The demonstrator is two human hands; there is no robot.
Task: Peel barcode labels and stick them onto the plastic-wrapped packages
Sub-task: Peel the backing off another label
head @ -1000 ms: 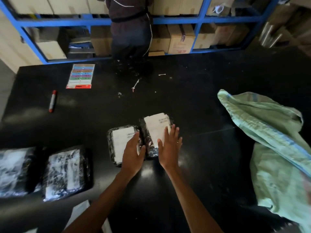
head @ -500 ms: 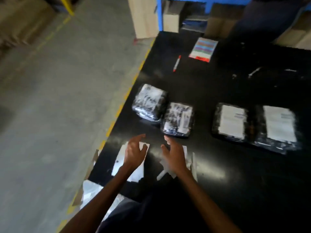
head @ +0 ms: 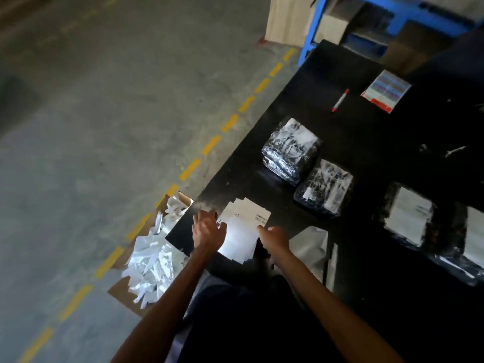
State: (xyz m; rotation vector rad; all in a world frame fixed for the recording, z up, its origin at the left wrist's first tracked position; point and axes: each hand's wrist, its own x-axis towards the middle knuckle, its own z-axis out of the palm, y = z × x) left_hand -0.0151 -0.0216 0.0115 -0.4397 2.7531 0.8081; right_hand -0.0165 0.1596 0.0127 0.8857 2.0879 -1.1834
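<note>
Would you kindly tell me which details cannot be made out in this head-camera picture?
1. Head view: the print on the label stack is too small and washed out by glare.
2. Head view: whether the left hand or the right hand pinches a label; blur and the hands' own backs hide the grip.
3. Head view: the rightmost package is cut off by the frame's right edge.

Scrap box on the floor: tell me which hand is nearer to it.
Left. The left hand touches the label stack on the side facing the scrap box; the right hand sits across the stack, farther off.
</note>
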